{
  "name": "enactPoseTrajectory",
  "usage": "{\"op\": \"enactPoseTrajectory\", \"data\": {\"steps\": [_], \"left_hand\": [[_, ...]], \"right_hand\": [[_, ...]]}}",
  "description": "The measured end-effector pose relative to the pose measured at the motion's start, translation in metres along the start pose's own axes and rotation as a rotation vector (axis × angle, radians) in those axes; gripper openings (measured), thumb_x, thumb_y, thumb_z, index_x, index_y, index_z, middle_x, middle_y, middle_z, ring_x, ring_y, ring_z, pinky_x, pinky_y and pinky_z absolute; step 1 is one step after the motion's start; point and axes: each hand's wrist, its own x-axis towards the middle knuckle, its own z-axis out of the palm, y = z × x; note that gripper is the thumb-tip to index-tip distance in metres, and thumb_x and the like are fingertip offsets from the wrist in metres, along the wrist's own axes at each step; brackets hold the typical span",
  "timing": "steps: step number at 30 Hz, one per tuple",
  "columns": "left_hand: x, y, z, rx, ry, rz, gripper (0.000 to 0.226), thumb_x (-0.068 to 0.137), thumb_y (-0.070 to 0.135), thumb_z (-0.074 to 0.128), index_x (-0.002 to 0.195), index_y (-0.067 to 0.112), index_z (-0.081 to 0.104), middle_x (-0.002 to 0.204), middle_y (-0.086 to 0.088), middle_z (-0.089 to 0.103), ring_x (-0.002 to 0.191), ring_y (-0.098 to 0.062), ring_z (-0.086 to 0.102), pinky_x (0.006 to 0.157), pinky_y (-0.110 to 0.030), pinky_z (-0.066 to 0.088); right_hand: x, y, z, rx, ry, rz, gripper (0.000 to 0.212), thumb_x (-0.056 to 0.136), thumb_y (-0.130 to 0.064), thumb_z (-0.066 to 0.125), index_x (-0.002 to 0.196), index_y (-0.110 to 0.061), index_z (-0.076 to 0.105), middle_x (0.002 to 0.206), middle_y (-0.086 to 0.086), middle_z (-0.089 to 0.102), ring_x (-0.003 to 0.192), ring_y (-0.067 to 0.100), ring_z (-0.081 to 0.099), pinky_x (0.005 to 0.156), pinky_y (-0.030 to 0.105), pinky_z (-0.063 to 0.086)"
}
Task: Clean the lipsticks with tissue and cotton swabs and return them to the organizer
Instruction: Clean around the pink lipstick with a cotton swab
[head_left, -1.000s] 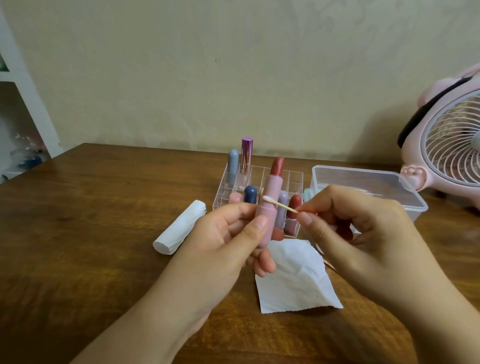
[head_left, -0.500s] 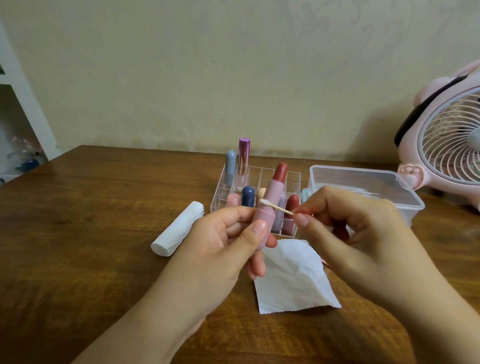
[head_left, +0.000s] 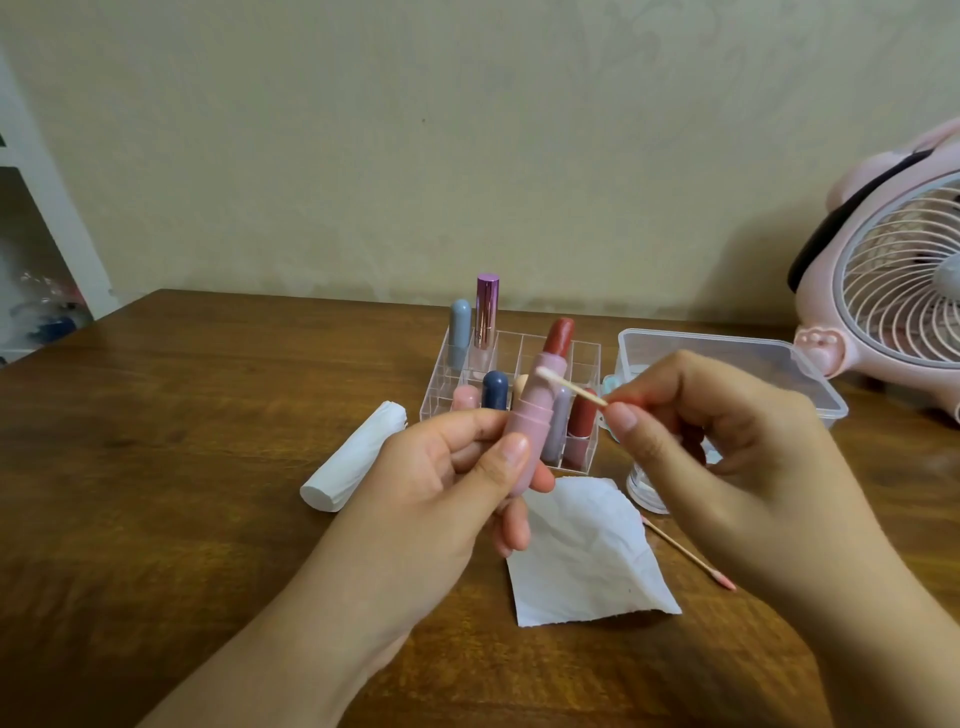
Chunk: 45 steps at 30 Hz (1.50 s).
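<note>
Grainy wooden table (head_left: 156, 467) under left hand (head_left: 441, 483) fingers around smooth pink lipstick (head_left: 535, 421), right hand (head_left: 727, 447) fingers pinching thin cotton swab (head_left: 569, 387).

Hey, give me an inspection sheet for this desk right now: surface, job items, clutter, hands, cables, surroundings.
Surface: brown wooden table, glossy.
Job's things: open pink-cased red lipstick; white-tipped cotton swab, tip against its case; clear acrylic organizer holding several lipsticks; flat white tissue sheet.
Clutter: rolled white tissue; used pink-tipped swab; clear lidded plastic box; small clear round tub, partly hidden.
Hands: left hand grips the lipstick; right hand pinches the swab.
Cables: nothing seen.
Surroundings: pink desk fan; beige wall; white shelf.
</note>
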Motion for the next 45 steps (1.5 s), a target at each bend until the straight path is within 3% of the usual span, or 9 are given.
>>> {"op": "enactPoseTrajectory", "data": {"steps": [4, 8, 15, 21, 25, 32, 37, 40, 45], "left_hand": [[0.0, 0.0002, 0.0008, 0.008, -0.001, 0.01, 0.028, 0.08, 0.029, 0.055, 0.097, 0.01, 0.068, 0.075, -0.002, 0.068, 0.052, -0.01, 0.052, 0.05, -0.018, 0.043], [-0.0001, 0.0001, 0.001, -0.005, 0.01, 0.002, 0.027, 0.079, 0.028, 0.056, 0.096, 0.011, 0.068, 0.074, -0.001, 0.068, 0.051, -0.011, 0.051, 0.05, -0.018, 0.043], [0.0001, 0.0019, 0.0023, -0.038, 0.02, -0.012, 0.027, 0.073, 0.034, 0.06, 0.092, 0.019, 0.073, 0.071, -0.001, 0.067, 0.05, -0.01, 0.051, 0.049, -0.018, 0.043], [0.0001, -0.0005, 0.0025, -0.074, 0.005, -0.058, 0.031, 0.075, 0.033, 0.054, 0.082, 0.01, 0.073, 0.075, -0.005, 0.068, 0.053, -0.012, 0.055, 0.051, -0.02, 0.045], [-0.0002, 0.0011, 0.0022, -0.062, 0.005, -0.051, 0.032, 0.075, 0.03, 0.055, 0.095, 0.008, 0.069, 0.078, -0.007, 0.071, 0.052, -0.014, 0.057, 0.048, -0.02, 0.045], [-0.0002, -0.0006, 0.0013, -0.009, 0.012, -0.033, 0.03, 0.076, 0.031, 0.057, 0.094, 0.01, 0.069, 0.074, -0.003, 0.07, 0.049, -0.01, 0.052, 0.047, -0.018, 0.042], [0.0, -0.0026, 0.0006, -0.016, 0.016, -0.017, 0.029, 0.078, 0.031, 0.056, 0.092, 0.01, 0.07, 0.073, -0.004, 0.069, 0.049, -0.01, 0.05, 0.047, -0.017, 0.041], [-0.0001, -0.0036, 0.0005, -0.016, 0.015, -0.009, 0.026, 0.082, 0.03, 0.058, 0.092, 0.009, 0.07, 0.073, -0.004, 0.069, 0.049, -0.011, 0.05, 0.047, -0.017, 0.041], [0.0001, -0.0034, -0.0014, -0.017, 0.009, -0.013, 0.027, 0.083, 0.032, 0.058, 0.093, 0.01, 0.071, 0.074, -0.004, 0.069, 0.05, -0.009, 0.05, 0.048, -0.017, 0.042]], "right_hand": [[0.0007, -0.0001, -0.0007, -0.015, 0.051, 0.01, 0.018, 0.086, -0.034, 0.054, 0.079, -0.018, 0.061, 0.07, -0.002, 0.056, 0.059, 0.009, 0.05, 0.05, 0.012, 0.037], [0.0002, 0.0007, 0.0006, -0.007, -0.002, 0.002, 0.013, 0.086, -0.027, 0.06, 0.074, -0.021, 0.061, 0.065, -0.006, 0.053, 0.053, 0.007, 0.045, 0.048, 0.01, 0.033], [-0.0006, 0.0022, 0.0021, 0.01, -0.077, -0.011, 0.016, 0.084, -0.034, 0.054, 0.076, -0.023, 0.062, 0.062, 0.0, 0.051, 0.051, 0.01, 0.043, 0.046, 0.015, 0.031], [0.0, 0.0031, 0.0022, 0.008, -0.1, -0.007, 0.018, 0.084, -0.036, 0.054, 0.077, -0.022, 0.063, 0.061, 0.0, 0.052, 0.052, 0.011, 0.046, 0.047, 0.015, 0.033], [-0.0001, 0.0033, 0.0026, 0.007, -0.097, 0.002, 0.017, 0.084, -0.036, 0.053, 0.077, -0.024, 0.062, 0.063, -0.001, 0.053, 0.053, 0.011, 0.045, 0.047, 0.016, 0.033], [0.0005, 0.0, -0.0019, -0.008, 0.025, 0.001, 0.013, 0.086, -0.028, 0.059, 0.079, -0.018, 0.062, 0.072, -0.006, 0.058, 0.058, 0.003, 0.049, 0.052, 0.009, 0.036], [0.0006, 0.0011, -0.0009, -0.061, -0.026, -0.001, 0.009, 0.084, -0.023, 0.062, 0.076, -0.02, 0.062, 0.057, -0.01, 0.049, 0.056, 0.004, 0.046, 0.05, 0.008, 0.034], [0.0002, 0.0006, -0.0012, -0.016, -0.092, 0.007, 0.012, 0.085, -0.029, 0.061, 0.075, -0.024, 0.062, 0.062, -0.005, 0.051, 0.053, 0.006, 0.044, 0.047, 0.011, 0.032], [0.0007, -0.0004, -0.0032, -0.024, 0.001, 0.012, 0.01, 0.086, -0.029, 0.061, 0.078, -0.023, 0.06, 0.073, -0.009, 0.058, 0.058, 0.004, 0.05, 0.05, 0.007, 0.036]]}}
